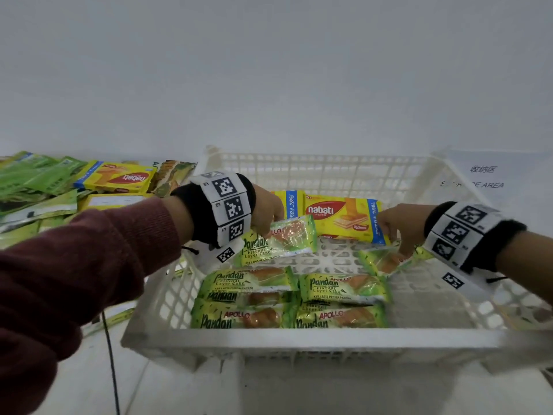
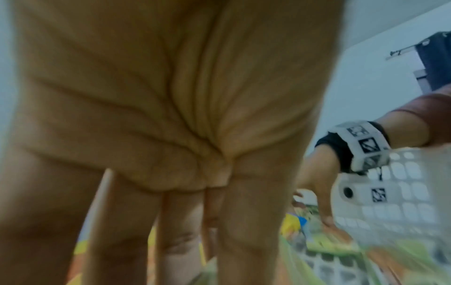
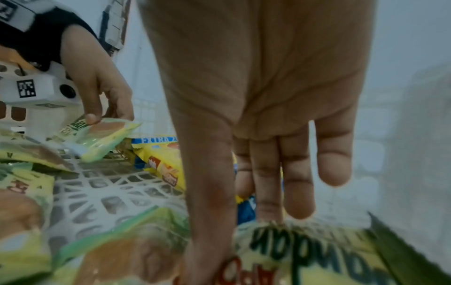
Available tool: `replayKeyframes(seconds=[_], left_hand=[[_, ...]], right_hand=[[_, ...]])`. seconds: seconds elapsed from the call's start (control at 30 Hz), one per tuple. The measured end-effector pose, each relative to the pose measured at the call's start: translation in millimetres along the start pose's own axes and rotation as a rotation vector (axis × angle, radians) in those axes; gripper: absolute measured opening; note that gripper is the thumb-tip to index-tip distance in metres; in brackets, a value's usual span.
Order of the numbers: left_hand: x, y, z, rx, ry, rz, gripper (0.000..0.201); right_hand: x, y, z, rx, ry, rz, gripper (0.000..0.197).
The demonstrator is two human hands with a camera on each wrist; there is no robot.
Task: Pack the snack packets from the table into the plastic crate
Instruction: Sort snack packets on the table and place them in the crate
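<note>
Both your hands are inside the plastic crate (image 1: 299, 336), each w/ a Pandan cake pkt. Your left hand (image 1: 266, 212) pinches one pkt (image 1: 279, 239) by its left end, thumb on top per the right wrist view; it hangs tilted just above the crate floor, near the left wall. Your right hand (image 1: 398, 226) has thumb & fingers down on a second Pandan pkt (image 1: 386, 259) at the right side of the crate. That looks like a pinch on its edge, but whether the pkt is already resting on the floor I can't tell.

Done so far, judging by what's in there: four Pandan pkts (image 1: 293, 298) stacked in two columns along the near wall, plus two yellow Nabati wafer packs (image 1: 341, 218) lying at the far side. The mid strip of the crate floor is bare, so there's room for the two pkts you're holding.

Left to do: plenty. On the counter (image 1: 89, 369), far left of the crate, sits a heap of green pkts (image 1: 36, 187) w/ at least one more Nabati pack (image 1: 116, 176) on top. A few green pkts also show just outside the crate's right wall. I'd call the task under halfway, since the pile outside looks bigger than what's packed.
</note>
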State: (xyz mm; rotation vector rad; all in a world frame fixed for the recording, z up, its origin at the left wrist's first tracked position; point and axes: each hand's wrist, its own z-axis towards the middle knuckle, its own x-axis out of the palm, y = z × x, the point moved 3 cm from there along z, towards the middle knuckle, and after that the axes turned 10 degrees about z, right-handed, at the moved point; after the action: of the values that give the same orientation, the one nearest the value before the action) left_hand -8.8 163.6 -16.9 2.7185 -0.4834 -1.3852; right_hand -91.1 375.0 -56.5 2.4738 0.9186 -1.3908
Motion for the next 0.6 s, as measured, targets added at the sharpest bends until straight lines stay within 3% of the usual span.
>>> replayKeyframes(seconds=[0.07,0.13,0.2,0.23,0.37,0.5,0.6], left_hand=[[5.5,-5.1,1.1,-0.01,0.006,0.08,0.026],[11.1,-9.1,6.1,-0.012,0.003,0.162,0.03],[14.2,-17.2,7.7,-0.01,0.031,0.267,0.006],[14.7,-20.9,9.8,-0.021,0.039,0.338,0.005],[19.5,-32.4,14.5,-0.05,0.023,0.45,0.035],[20.1,-34.6,11.9,-0.09,0.023,0.447,0.033],[21.7,-36.9,11.4,-0.098,-0.005,0.425,0.035]], right_hand=[[2.6,-1.3,1.6,-0.011,0.0,0.042,0.052],[1.5,-3.1,0.6,-0.013,-0.028,0.09,0.054],[-1.7,-4.8,-1.6,-0.019,-0.037,0.111,0.052],[-4.5,-6.5,-3.6,-0.016,-0.04,0.119,0.05],[-20.4,-12.8,-16.5,-0.025,-0.076,0.106,0.041],[-42.4,-12.0,-39.2,-0.08,-0.107,0.204,0.036],[-57.0,6.3,-48.9,-0.187,-0.262,0.272,0.029]])
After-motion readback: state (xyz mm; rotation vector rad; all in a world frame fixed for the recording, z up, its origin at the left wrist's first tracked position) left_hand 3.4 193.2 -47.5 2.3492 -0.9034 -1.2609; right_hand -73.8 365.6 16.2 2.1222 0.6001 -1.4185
